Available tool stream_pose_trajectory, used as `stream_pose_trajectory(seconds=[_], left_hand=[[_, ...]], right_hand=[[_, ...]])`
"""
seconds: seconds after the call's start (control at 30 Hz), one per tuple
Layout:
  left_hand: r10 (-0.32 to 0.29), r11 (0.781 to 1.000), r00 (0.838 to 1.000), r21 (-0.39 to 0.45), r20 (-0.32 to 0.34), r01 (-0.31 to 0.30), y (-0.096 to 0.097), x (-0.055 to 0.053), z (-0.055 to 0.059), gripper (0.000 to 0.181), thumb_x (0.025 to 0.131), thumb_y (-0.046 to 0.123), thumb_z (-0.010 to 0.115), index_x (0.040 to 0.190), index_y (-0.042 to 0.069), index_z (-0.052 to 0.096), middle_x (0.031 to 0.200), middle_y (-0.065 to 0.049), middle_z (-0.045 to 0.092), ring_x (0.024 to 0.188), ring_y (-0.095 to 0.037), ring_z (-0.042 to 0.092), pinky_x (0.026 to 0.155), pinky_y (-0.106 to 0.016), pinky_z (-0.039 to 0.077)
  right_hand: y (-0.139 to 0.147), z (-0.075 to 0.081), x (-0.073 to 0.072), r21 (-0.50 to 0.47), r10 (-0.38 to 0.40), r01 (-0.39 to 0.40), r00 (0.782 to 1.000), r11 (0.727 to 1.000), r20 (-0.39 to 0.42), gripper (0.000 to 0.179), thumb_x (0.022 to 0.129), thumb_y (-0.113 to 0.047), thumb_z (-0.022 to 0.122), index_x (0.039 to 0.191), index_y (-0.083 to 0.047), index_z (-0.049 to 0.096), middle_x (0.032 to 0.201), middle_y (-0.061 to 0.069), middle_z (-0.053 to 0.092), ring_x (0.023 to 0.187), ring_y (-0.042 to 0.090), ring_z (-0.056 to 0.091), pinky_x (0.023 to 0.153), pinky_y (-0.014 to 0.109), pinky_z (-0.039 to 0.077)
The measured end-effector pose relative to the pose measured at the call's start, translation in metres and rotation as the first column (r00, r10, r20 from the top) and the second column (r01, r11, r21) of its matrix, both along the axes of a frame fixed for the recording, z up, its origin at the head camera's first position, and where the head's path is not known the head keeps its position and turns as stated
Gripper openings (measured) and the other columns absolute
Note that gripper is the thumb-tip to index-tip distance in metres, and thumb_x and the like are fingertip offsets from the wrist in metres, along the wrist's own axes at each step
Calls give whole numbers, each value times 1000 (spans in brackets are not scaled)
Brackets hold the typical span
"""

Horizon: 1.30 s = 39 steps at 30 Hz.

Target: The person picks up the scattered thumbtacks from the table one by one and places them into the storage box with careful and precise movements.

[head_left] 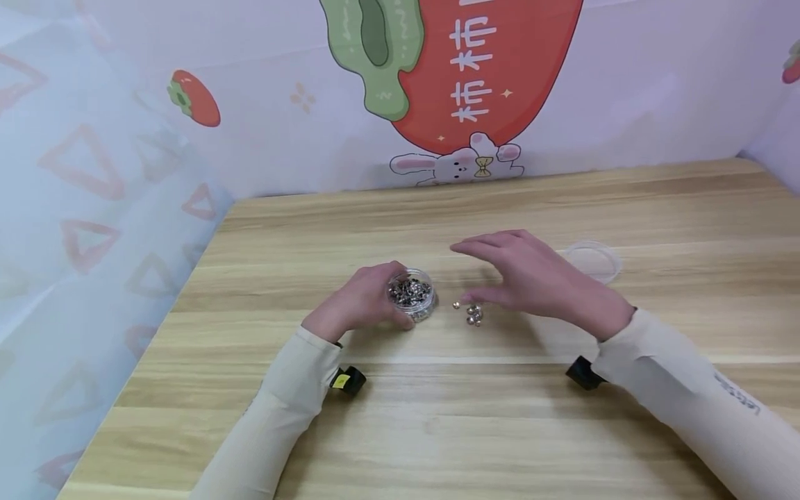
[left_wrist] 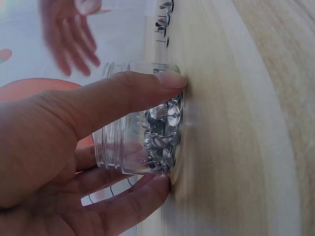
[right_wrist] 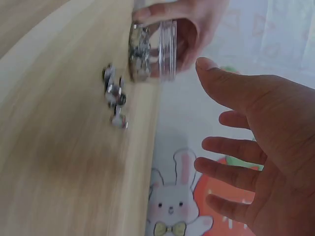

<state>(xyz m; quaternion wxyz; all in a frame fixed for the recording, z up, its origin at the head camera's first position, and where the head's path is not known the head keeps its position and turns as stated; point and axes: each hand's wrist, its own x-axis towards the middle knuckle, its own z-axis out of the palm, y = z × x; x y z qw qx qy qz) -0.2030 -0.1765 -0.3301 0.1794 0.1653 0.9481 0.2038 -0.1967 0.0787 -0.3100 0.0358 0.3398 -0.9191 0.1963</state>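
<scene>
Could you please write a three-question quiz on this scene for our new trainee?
1. What lies inside the clear jar?
A) paper clips
B) thumbtacks
C) buttons

2. True or false: the loose thumbtacks lie on the table, apart from the jar.

3. Fill the gap: the person's ____ hand holds the jar.

Key:
1. B
2. True
3. left; the left hand holds the jar, while the right hand holds nothing.

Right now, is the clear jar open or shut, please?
Open: the clear jar shows a bare threaded rim, with tacks visible inside.
</scene>
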Motion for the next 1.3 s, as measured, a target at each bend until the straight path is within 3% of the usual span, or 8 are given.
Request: stream_pose_trajectory(seconds=[0.17, 0.37, 0.63, 0.77, 0.93, 1.17, 1.3], left_hand=[[10, 1000, 1000, -4, 4, -10, -5, 2, 1, 78, 67, 27, 88, 133, 6, 51, 134, -10, 59, 122, -29, 55, 106, -43, 44], [-3, 1000, 1000, 4, 4, 3, -5, 2, 2, 78, 68, 27, 87, 134, 6, 51, 135, -10, 59, 123, -29, 55, 106, -43, 43], [-12, 1000, 1000, 5, 1, 12, -2, 1, 3, 78, 67, 27, 88, 133, 5, 51, 135, -11, 59, 123, -30, 55, 106, -43, 43], [-10, 1000, 1000, 11, 6, 10, -1, 1, 2, 77, 68, 26, 88, 132, 5, 52, 135, -10, 59, 124, -29, 54, 107, -42, 42], [-9, 1000, 1000, 10, 4, 9, 0, 1, 2, 77, 68, 26, 88, 132, 6, 52, 135, -10, 59, 125, -29, 54, 108, -42, 42], [-5, 1000, 1000, 3, 10, 5, 0, 0, 3, 77, 68, 27, 87, 133, 6, 51, 136, -10, 59, 125, -29, 53, 108, -42, 42], [3, 1000, 1000, 10, 22, -3, 1, 1, 2, 77, 68, 26, 88, 132, 7, 52, 136, -9, 59, 125, -29, 53, 107, -42, 42]], right_hand=[[10, -2, -4, -18, -14, 15, 1000, 1000, 10, 60, 76, -31, 83, 130, -15, 62, 124, 6, 68, 112, 27, 64, 100, 51, 46], [4, -13, -6, 4, 29, -29, 999, 1000, 32, 26, 82, -17, 78, 107, -10, 74, 103, 4, 74, 90, 20, 70, 87, 42, 54], [-3, -33, -7, 71, 17, -20, 999, 997, 48, 5, 83, -12, 75, 88, -14, 76, 84, -3, 72, 71, 8, 59, 72, 32, 54], [-3, -37, -7, 83, 14, -18, 999, 996, 47, 5, 83, -10, 74, 83, -15, 74, 78, -4, 69, 67, 7, 55, 68, 30, 51], [1, -32, -8, 60, -2, -2, 998, 998, 65, 5, 84, -9, 73, 86, -13, 75, 82, -2, 71, 71, 9, 58, 71, 31, 53], [10, -8, -10, -12, -21, 22, 999, 1000, 41, 7, 84, -7, 73, 89, -12, 74, 84, -1, 70, 76, 12, 60, 74, 33, 53], [5, -4, -10, -46, 0, 3, 997, 999, 82, 9, 84, -7, 73, 92, -10, 75, 87, 0, 72, 80, 12, 63, 78, 34, 56]])
